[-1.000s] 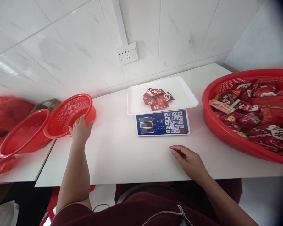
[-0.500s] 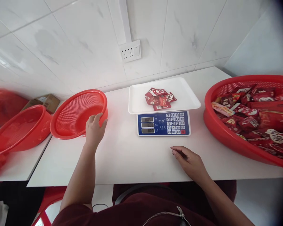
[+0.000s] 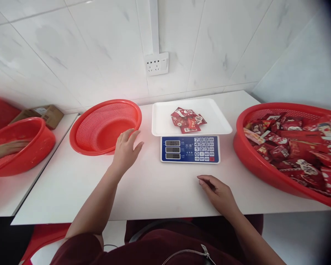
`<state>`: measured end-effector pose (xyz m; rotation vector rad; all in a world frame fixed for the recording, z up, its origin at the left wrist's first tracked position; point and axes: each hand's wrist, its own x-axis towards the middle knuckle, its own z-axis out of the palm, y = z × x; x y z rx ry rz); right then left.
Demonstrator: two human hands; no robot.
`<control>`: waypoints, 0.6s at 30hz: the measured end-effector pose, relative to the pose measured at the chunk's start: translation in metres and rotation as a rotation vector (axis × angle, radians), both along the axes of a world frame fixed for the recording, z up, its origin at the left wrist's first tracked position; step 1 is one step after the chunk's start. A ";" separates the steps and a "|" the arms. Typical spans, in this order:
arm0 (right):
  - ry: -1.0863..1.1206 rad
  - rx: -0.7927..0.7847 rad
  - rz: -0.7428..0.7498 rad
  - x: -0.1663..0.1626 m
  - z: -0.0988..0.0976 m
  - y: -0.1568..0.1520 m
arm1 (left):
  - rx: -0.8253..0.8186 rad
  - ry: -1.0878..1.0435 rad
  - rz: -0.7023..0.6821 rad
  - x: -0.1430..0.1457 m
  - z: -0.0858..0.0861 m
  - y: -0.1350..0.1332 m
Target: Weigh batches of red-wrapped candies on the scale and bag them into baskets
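At the near right rim of a red perforated basket [image 3: 84, 141], my left hand [image 3: 125, 149] has its fingers spread apart and nothing in them; I cannot tell if the fingertips touch the rim. My right hand [image 3: 219, 193] rests near the table's front edge, thumb tip against the curled fingers, with nothing visible inside. Just beyond it stands a blue digital scale [image 3: 190, 161], its display lit. On the scale's white tray [image 3: 217, 123] lies a small pile of red snack packets [image 3: 186, 119].
To the right, a large red basket [image 3: 248, 162] is full of mostly red packets. At the far left, another person's hand [image 3: 15, 145] reaches into a red basket [image 3: 44, 154] beside a cardboard box [image 3: 52, 116]. A power socket [image 3: 157, 64] is on the tiled wall.
My left hand has loosened from the basket rim and its fingers have spread. The basket sits closer to the scale. Another person's hand has appeared at the left. My right hand has hardly moved.
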<state>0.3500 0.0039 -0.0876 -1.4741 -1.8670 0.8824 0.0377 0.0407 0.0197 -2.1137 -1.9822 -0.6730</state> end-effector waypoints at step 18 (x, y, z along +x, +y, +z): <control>0.118 0.044 0.019 0.002 0.006 0.000 | 0.272 -0.564 -0.977 0.109 0.102 -0.069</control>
